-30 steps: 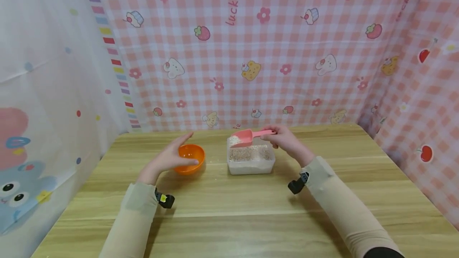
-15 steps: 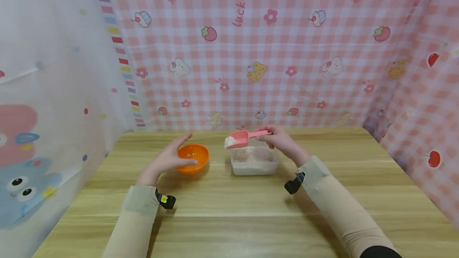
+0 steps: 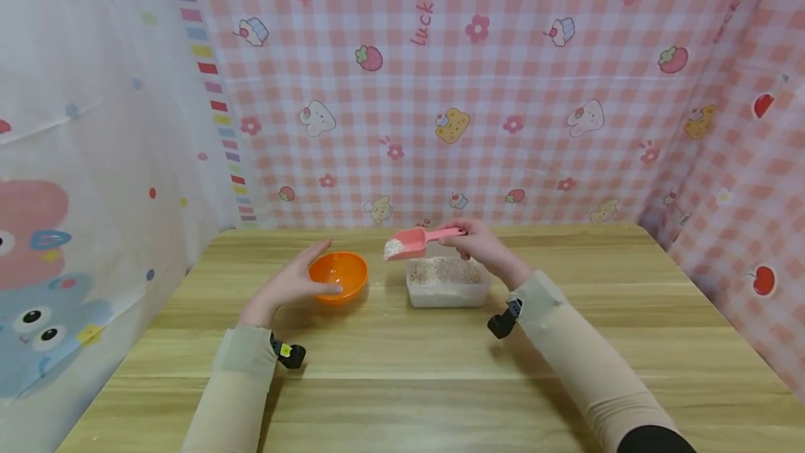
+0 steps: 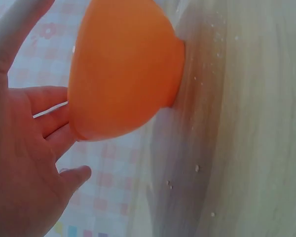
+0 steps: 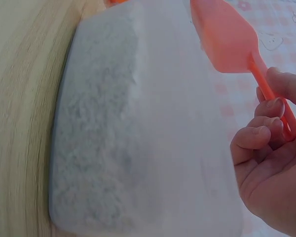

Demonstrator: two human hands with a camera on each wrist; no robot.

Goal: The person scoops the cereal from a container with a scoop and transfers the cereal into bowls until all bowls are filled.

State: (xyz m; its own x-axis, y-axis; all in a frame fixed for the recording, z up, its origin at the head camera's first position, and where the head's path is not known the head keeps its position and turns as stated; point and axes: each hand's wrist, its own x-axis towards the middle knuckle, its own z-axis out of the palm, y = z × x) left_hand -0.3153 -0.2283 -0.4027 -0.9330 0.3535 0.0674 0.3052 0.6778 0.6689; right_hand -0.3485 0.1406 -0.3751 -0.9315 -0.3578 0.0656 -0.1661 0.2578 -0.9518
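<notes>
My right hand [image 3: 481, 247] pinches the handle of a pink scoop [image 3: 410, 243] between thumb and fingers. White grains [image 3: 394, 247] lie at the scoop's front, and it hangs above the table, between bowl and box. Below and to its right stands a translucent plastic box [image 3: 448, 297] holding speckled grains [image 5: 91, 128]. To the left, an orange bowl [image 3: 352, 282] rests on the table. My left hand [image 3: 291, 284] spreads its thumb and fingers about the bowl's left side; in the left wrist view some fingers [image 4: 49, 121] meet its rim, and part of them is hidden behind it.
Everything stands on a wood-grain table [image 3: 402, 383]. A pink checked cloth [image 3: 402, 110] hangs behind its far edge, with cloth on both sides too. Several loose crumbs [image 4: 197, 168] lie on the table beside the bowl.
The loaded scoop has moved left from over the box toward the bowl, with my right hand. The left hand stays by the bowl, and the head view has shifted slightly.
</notes>
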